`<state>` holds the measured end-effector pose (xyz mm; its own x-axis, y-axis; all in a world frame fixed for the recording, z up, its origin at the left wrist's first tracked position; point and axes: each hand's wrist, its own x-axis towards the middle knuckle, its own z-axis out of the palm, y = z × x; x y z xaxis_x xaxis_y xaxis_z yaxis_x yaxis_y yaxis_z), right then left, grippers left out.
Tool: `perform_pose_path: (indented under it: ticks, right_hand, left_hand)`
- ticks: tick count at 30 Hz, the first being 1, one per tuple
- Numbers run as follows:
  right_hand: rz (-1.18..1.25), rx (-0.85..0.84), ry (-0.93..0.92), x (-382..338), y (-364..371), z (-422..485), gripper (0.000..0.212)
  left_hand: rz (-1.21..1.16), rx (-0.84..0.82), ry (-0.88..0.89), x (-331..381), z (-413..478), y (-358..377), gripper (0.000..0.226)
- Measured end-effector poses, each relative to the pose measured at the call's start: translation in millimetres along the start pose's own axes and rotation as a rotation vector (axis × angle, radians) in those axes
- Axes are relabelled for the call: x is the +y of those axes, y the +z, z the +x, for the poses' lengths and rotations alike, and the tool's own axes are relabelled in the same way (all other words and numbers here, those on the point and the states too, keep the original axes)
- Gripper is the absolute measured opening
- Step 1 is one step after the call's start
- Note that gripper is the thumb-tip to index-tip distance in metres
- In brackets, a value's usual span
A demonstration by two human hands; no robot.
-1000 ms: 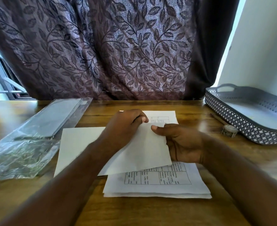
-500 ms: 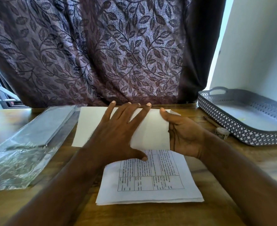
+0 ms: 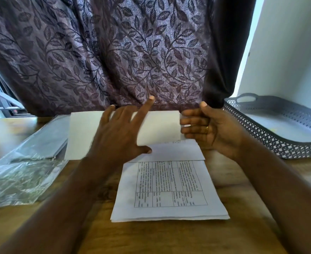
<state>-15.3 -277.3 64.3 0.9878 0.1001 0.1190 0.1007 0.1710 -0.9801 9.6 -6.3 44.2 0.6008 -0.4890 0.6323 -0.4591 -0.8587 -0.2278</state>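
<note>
A blank white sheet (image 3: 83, 132) lies at the far side of the wooden table, overlapping the top of a stack of printed pages (image 3: 171, 187) with a table of text. My left hand (image 3: 119, 138) lies spread over the blank sheet, fingers straight, the index finger lifted. My right hand (image 3: 211, 129) stands on its edge at the sheet's right edge, palm turned left, fingers loosely bent against the paper's edge. The sheet's middle is hidden under my left hand.
Clear plastic sleeves (image 3: 24, 165) lie at the left of the table (image 3: 151, 239). A grey perforated tray (image 3: 279, 136) with handles stands at the right by a white wall. A dark leaf-patterned curtain (image 3: 114, 52) hangs right behind the table.
The blank sheet went from held above the stack to lying flat farther back. My left hand opened and spread over it; my right hand released its pinch and now stands at the sheet's right edge.
</note>
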Motion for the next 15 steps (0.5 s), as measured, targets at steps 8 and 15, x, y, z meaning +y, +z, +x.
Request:
perform_pose_path:
  ticks: [8, 15]
  right_hand:
    - [-1.325, -0.014, 0.003, 32.1, -29.8, 21.3, 0.038]
    - [-1.545, -0.163, 0.086, 42.6, -36.3, 30.0, 0.079]
  left_hand:
    - [-0.004, -0.088, -0.138, -17.0, -8.8, 19.2, 0.138]
    - [-0.025, -0.099, -0.174, -21.4, -10.7, 27.8, 0.137]
